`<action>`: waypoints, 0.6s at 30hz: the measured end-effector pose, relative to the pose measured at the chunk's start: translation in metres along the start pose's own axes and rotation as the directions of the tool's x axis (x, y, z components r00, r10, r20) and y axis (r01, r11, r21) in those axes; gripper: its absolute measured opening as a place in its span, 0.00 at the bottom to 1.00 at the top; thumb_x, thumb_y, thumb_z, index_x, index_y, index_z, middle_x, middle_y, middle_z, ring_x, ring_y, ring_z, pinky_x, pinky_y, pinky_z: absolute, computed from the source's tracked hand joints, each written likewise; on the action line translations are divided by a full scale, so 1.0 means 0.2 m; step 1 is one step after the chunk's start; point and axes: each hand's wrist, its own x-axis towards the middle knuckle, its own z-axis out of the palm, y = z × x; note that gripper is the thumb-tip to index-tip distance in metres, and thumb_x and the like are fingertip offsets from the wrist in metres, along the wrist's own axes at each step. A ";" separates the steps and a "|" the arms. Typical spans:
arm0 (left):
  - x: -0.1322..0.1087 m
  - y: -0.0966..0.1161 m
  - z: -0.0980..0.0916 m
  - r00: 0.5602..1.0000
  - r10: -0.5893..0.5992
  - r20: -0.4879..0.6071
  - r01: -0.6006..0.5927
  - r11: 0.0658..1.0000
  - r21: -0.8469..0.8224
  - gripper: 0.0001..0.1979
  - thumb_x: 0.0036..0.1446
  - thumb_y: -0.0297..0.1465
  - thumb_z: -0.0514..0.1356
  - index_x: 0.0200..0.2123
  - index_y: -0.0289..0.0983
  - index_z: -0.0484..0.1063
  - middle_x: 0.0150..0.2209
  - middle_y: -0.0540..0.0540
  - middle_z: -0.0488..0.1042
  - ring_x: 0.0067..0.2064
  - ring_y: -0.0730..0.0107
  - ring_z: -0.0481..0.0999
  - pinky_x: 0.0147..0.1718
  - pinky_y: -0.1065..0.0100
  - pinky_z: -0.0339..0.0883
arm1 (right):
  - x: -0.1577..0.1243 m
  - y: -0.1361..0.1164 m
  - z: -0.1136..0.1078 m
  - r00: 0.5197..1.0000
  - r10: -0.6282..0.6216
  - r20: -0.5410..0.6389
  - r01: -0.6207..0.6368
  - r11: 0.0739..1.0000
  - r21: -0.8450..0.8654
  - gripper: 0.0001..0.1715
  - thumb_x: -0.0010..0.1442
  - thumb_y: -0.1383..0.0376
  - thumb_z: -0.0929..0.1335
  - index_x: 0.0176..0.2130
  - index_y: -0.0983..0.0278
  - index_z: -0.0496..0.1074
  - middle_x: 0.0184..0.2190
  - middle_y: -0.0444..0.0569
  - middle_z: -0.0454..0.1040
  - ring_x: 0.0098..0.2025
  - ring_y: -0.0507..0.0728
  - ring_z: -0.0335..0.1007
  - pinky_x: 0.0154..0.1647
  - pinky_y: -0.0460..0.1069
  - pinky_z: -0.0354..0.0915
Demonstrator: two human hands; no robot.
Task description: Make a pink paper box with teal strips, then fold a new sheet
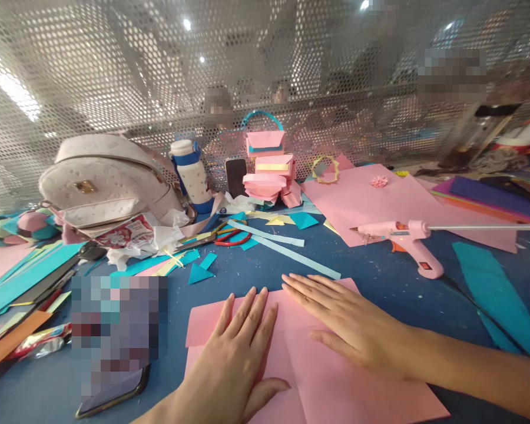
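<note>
A pink sheet of paper point(291, 377) lies on the blue table in front of me, with a crease down its middle and a strip folded over along its far edge. My left hand point(236, 359) rests flat on the left part of the sheet, fingers stretched toward the folded strip. On the right part, my right hand point(348, 324) lies flat and points to the upper left, its fingertips over the far edge. Neither hand grips anything. To the right of the sheet sits a pink glue gun point(406, 232) with a glue stick in its back.
A phone point(115, 391) lies at left. Behind are red-handled scissors point(234, 238), paper scraps, a white backpack point(110, 176), a bottle point(192, 176) and folded pink paper pieces point(265, 168). A large pink sheet point(344, 200) and blue paper point(494, 288) lie right. A perforated panel point(136, 70) stands behind.
</note>
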 end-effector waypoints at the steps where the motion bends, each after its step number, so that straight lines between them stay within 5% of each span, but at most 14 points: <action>1: 0.01 -0.01 -0.03 1.000 -0.014 0.005 0.014 1.000 -0.021 0.37 0.65 0.51 0.49 0.69 0.35 0.48 0.67 0.32 0.56 0.66 0.39 0.57 0.59 0.38 0.57 | 0.00 0.00 0.00 1.000 0.004 0.002 -0.004 1.000 -0.001 0.37 0.71 0.56 0.58 0.71 0.59 0.38 0.71 0.47 0.42 0.71 0.61 0.40 0.71 0.62 0.46; 5: 0.04 -0.08 -0.12 0.983 -0.182 0.026 0.183 0.956 -0.230 0.12 0.69 0.33 0.50 0.49 0.45 0.72 0.57 0.48 0.72 0.55 0.59 0.73 0.49 0.57 0.69 | 0.01 0.00 -0.02 1.000 0.000 0.017 0.000 1.000 0.000 0.36 0.70 0.54 0.60 0.71 0.59 0.45 0.71 0.48 0.45 0.71 0.62 0.42 0.70 0.62 0.48; 10: 0.06 -0.19 -0.15 0.910 -0.404 0.094 0.411 0.847 -0.337 0.14 0.56 0.27 0.65 0.45 0.41 0.69 0.45 0.48 0.74 0.46 0.61 0.72 0.43 0.61 0.66 | 0.05 -0.02 -0.06 0.997 0.027 -0.066 -0.026 1.000 0.012 0.31 0.68 0.55 0.64 0.67 0.57 0.58 0.66 0.49 0.60 0.66 0.62 0.55 0.65 0.61 0.57; 13: 0.07 -0.23 -0.16 0.900 -0.394 0.185 0.435 0.792 -0.429 0.11 0.54 0.31 0.66 0.41 0.40 0.70 0.37 0.51 0.72 0.38 0.66 0.71 0.38 0.66 0.63 | 0.07 -0.03 -0.09 0.992 0.036 -0.124 -0.035 0.999 0.011 0.31 0.65 0.54 0.67 0.65 0.53 0.60 0.62 0.48 0.66 0.62 0.62 0.60 0.61 0.61 0.61; 18: 0.06 -0.29 -0.27 0.929 -0.235 0.287 0.363 0.731 -0.577 0.10 0.61 0.35 0.59 0.29 0.37 0.67 0.29 0.54 0.66 0.32 0.73 0.64 0.31 0.71 0.56 | 0.09 -0.04 -0.20 0.954 -0.039 -0.297 0.018 0.997 -0.073 0.32 0.64 0.59 0.69 0.64 0.54 0.60 0.63 0.47 0.63 0.64 0.61 0.56 0.65 0.59 0.54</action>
